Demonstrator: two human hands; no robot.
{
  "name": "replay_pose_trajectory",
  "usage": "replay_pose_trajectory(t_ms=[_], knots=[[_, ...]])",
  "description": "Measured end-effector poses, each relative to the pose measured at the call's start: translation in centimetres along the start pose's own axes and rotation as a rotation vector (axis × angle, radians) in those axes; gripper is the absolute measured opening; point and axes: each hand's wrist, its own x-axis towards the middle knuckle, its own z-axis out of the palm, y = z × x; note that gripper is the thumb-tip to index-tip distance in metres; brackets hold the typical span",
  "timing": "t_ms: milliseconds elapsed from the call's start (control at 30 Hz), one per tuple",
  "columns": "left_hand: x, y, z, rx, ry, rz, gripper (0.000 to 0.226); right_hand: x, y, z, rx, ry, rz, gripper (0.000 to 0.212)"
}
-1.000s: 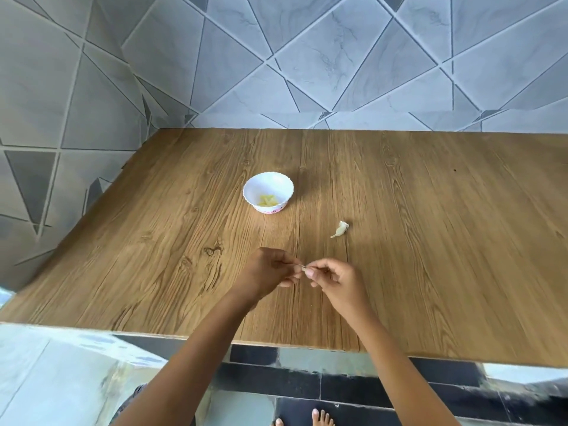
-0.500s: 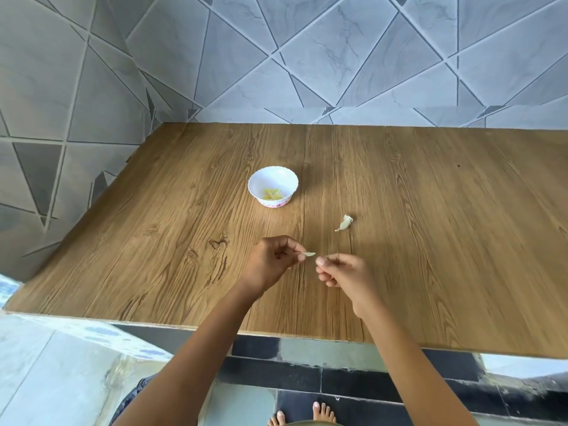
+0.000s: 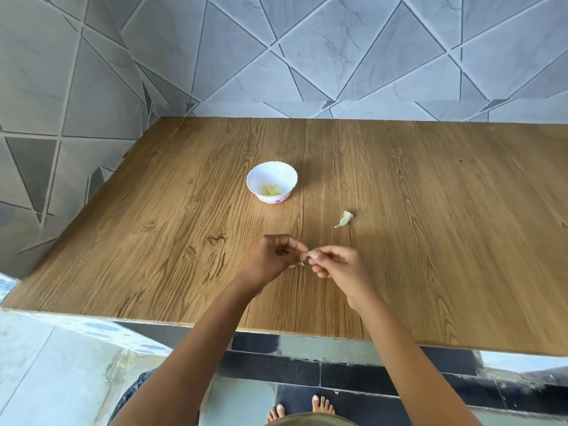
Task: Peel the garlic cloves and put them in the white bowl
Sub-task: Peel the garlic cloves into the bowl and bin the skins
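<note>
Clove (image 3: 307,256): pinched between both hands, lower centre.
Left hand (image 3: 274,257): curled on the clove.
Right hand (image 3: 339,264): pinched on its other end.
Bowl (image 3: 273,173): up-frame from the left hand, the nearer one.
Second clove (image 3: 345,219): up-right of right hand.

I read the bench (image 3: 415,256) as brown with dark wood grain. The white bowl (image 3: 284,176) has a pink base band and holds pale yellow cloves (image 3: 271,189). Right of it lies an off-white garlic clove (image 3: 345,219); behind it, grey marbled tiles (image 3: 338,47).
</note>
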Motion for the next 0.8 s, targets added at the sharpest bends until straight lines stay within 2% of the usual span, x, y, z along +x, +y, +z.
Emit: replay_pose_trajectory(t_ms=[100, 233, 333, 467, 533, 600, 667, 733, 800], knots=[[0.1, 0.3, 0.0, -0.051, 0.0, -0.083, 0.005, -0.2, 0.0, 0.0, 0.034, 0.011, -0.012, 0.008], [0.2, 0.6, 0.1, 0.022, -0.024, -0.094, 0.012, -0.3, -0.1, 0.0, 0.119, 0.029, -0.015, 0.009], [0.1, 0.7, 0.2, 0.002, -0.086, -0.048, 0.012, 0.0, -0.3, -0.2, 0.191, -0.014, 0.103, 0.009], [0.1, 1.1, -0.2, -0.071, -0.202, -0.083, 0.015, 0.2, -0.5, -0.8, 0.431, -0.131, 0.278, 0.01], [0.3, 1.1, -0.3, -0.067, -0.189, -0.125, 0.015, 0.1, -0.3, -0.8, 0.308, -0.083, 0.189, 0.008], [0.5, 0.7, 0.1, 0.04, -0.088, -0.131, 0.016, 0.1, 0.3, -0.7, -0.04, 0.047, -0.062, 0.006], [0.8, 0.2, 0.5, 0.188, 0.022, -0.092, 0.021, 0.1, 0.9, -0.2, -0.241, 0.103, -0.256, 0.007], [0.9, 0.1, 0.7, 0.198, 0.053, -0.089, 0.024, 0.0, 1.0, 0.0, -0.188, 0.118, -0.243, 0.009], [0.7, 0.2, 0.6, 0.044, -0.009, -0.15, 0.022, 0.0, 0.7, -0.2, 0.011, 0.088, -0.096, 0.01]])
